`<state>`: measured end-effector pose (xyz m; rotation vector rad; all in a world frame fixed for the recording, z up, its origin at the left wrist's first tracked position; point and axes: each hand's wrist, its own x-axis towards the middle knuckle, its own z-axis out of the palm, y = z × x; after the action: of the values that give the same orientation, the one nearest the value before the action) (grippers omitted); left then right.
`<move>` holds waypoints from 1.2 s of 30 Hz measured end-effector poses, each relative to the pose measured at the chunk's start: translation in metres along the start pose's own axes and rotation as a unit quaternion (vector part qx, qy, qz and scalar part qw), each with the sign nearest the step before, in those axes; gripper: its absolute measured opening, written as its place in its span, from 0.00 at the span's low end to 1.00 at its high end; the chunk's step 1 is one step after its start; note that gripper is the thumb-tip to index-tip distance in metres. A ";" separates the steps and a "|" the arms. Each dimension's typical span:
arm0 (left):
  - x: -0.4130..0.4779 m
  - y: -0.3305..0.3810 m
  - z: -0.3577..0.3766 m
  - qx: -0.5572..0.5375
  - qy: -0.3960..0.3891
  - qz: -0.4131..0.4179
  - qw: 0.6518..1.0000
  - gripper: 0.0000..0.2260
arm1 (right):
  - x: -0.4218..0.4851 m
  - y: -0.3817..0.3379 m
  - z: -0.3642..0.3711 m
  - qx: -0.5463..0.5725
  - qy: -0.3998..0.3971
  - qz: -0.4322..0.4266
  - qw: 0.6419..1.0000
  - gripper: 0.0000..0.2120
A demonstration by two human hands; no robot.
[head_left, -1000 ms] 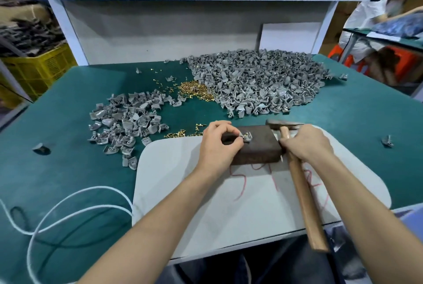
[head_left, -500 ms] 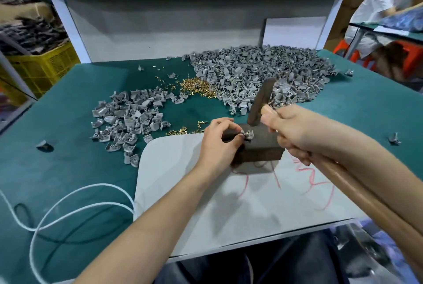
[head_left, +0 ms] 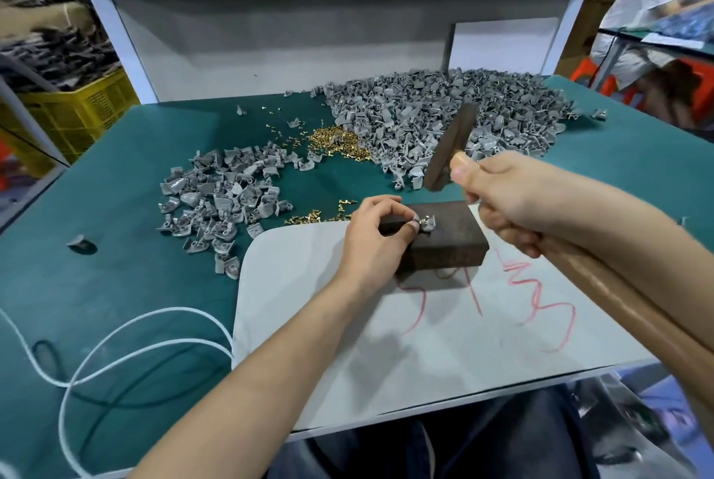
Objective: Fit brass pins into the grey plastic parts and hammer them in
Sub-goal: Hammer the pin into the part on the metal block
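My left hand pinches a small grey plastic part with a brass pin standing in it, held on top of a dark steel block. My right hand grips the wooden handle of a hammer, whose dark head is raised above and behind the block. A big heap of grey parts lies at the back. A smaller heap of grey parts lies to the left. Loose brass pins are piled between the two heaps.
The block stands on a white board marked with red scribbles, on a green mat. A white cord loops at the front left. A few brass pins lie by the board's edge. A yellow crate stands off to the left.
My right hand lifted the hammer from beside the block up into the air over it. My left hand has stayed on the grey part on the block.
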<state>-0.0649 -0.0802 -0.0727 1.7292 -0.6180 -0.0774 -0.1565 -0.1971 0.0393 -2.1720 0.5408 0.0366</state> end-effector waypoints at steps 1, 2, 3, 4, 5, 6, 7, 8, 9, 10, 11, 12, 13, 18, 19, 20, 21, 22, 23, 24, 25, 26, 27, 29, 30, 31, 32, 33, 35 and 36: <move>0.000 0.000 0.000 -0.003 0.003 -0.001 1.000 0.05 | 0.001 0.000 0.003 -0.015 -0.004 0.006 1.000 0.17; 0.000 0.001 0.000 -0.005 0.006 0.000 1.000 0.05 | 0.002 0.001 0.007 -0.035 -0.012 0.020 0.999 0.18; 0.001 0.001 0.000 -0.005 0.009 0.001 1.000 0.06 | 0.002 0.002 0.010 -0.052 -0.020 0.034 0.998 0.18; 0.000 0.001 0.000 -0.005 0.008 0.003 1.000 0.06 | 0.001 0.003 0.011 -0.057 -0.024 0.043 0.997 0.18; 0.000 0.001 0.000 -0.007 0.007 0.004 1.000 0.06 | 0.001 0.001 0.008 -0.054 -0.025 0.041 0.997 0.18; 0.000 0.001 -0.001 -0.009 0.003 0.003 1.000 0.06 | 0.001 -0.001 0.004 -0.045 -0.014 0.033 0.998 0.18; 0.000 0.001 -0.001 -0.011 0.000 -0.002 1.000 0.06 | 0.001 -0.004 -0.002 -0.032 0.002 0.021 0.999 0.17; 0.000 0.000 -0.001 -0.012 0.000 -0.008 1.000 0.06 | 0.000 -0.005 -0.004 -0.026 0.014 0.014 0.999 0.17; 0.001 0.000 0.000 -0.012 0.002 -0.012 1.000 0.06 | -0.001 -0.007 -0.003 -0.032 0.013 0.012 0.999 0.16; 0.001 0.000 0.000 -0.010 0.005 -0.012 1.000 0.06 | -0.001 -0.005 0.002 -0.048 0.003 0.019 0.999 0.16; 0.001 0.000 0.000 -0.007 0.007 -0.009 1.000 0.06 | -0.001 -0.002 0.009 -0.063 -0.011 0.031 0.997 0.16; 0.001 0.000 -0.001 -0.005 0.006 -0.004 1.000 0.06 | -0.001 0.002 0.013 -0.056 -0.015 0.046 0.997 0.16; 0.001 0.000 0.000 -0.007 0.004 0.000 1.000 0.06 | -0.001 0.003 0.013 -0.047 -0.012 0.055 0.997 0.17; 0.001 0.001 -0.001 -0.009 0.006 -0.012 1.000 0.04 | -0.006 0.000 0.007 -0.036 0.028 0.017 0.999 0.18; 0.000 0.001 -0.001 -0.010 0.007 -0.015 1.000 0.04 | -0.006 0.003 0.010 -0.054 0.025 0.028 0.998 0.19; -0.001 0.002 -0.001 -0.012 0.004 -0.015 1.000 0.04 | -0.006 0.007 0.010 -0.053 0.021 0.043 0.997 0.19; -0.002 0.002 -0.001 -0.011 0.003 -0.010 1.000 0.04 | -0.007 0.009 0.010 -0.038 0.015 0.051 0.998 0.18; -0.002 0.003 -0.002 -0.007 0.004 -0.004 1.000 0.04 | -0.006 0.010 0.009 -0.018 0.014 0.049 0.999 0.17; -0.002 0.003 -0.002 -0.002 0.003 0.002 1.000 0.04 | -0.006 0.010 0.007 -0.002 0.019 0.043 0.999 0.18; -0.001 0.003 -0.002 0.002 0.004 0.003 1.000 0.04 | -0.004 0.009 0.007 0.004 0.020 0.040 0.999 0.18; -0.001 0.004 -0.002 0.002 0.008 0.001 1.000 0.04 | -0.003 0.009 0.008 -0.002 0.011 0.043 0.999 0.19; -0.002 0.004 -0.003 0.000 0.011 -0.002 1.000 0.04 | -0.001 0.009 0.008 -0.004 -0.002 0.050 0.999 0.19; -0.002 0.004 -0.002 -0.002 0.010 -0.004 1.000 0.04 | 0.000 0.011 0.008 0.002 -0.010 0.055 0.998 0.19; -0.002 0.003 -0.001 -0.001 0.010 0.000 1.000 0.04 | 0.004 0.012 -0.002 0.044 -0.004 0.042 0.998 0.19; -0.003 0.003 -0.001 -0.002 0.012 -0.003 1.000 0.04 | 0.007 0.013 -0.009 0.082 0.006 0.034 0.996 0.20; -0.002 0.003 -0.001 -0.005 0.013 -0.009 1.000 0.04 | 0.009 0.015 -0.016 0.127 0.013 0.029 0.991 0.20; -0.003 0.003 0.000 -0.009 0.014 -0.014 1.000 0.04 | 0.012 0.019 -0.022 0.174 0.013 0.027 0.984 0.19; -0.003 0.003 0.000 -0.012 0.014 -0.019 1.000 0.04 | 0.017 0.026 -0.025 0.218 0.006 0.030 0.975 0.19; -0.004 0.002 0.001 -0.021 0.015 -0.028 0.999 0.02 | 0.027 0.045 -0.025 0.290 -0.017 0.046 0.956 0.19; -0.005 0.001 0.001 -0.024 0.016 -0.031 0.999 0.01 | 0.032 0.056 -0.022 0.327 -0.031 0.055 0.943 0.18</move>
<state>-0.0696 -0.0788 -0.0729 1.6989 -0.5354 -0.1062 -0.1534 -0.2550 0.0039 -1.4869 0.5439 -0.0147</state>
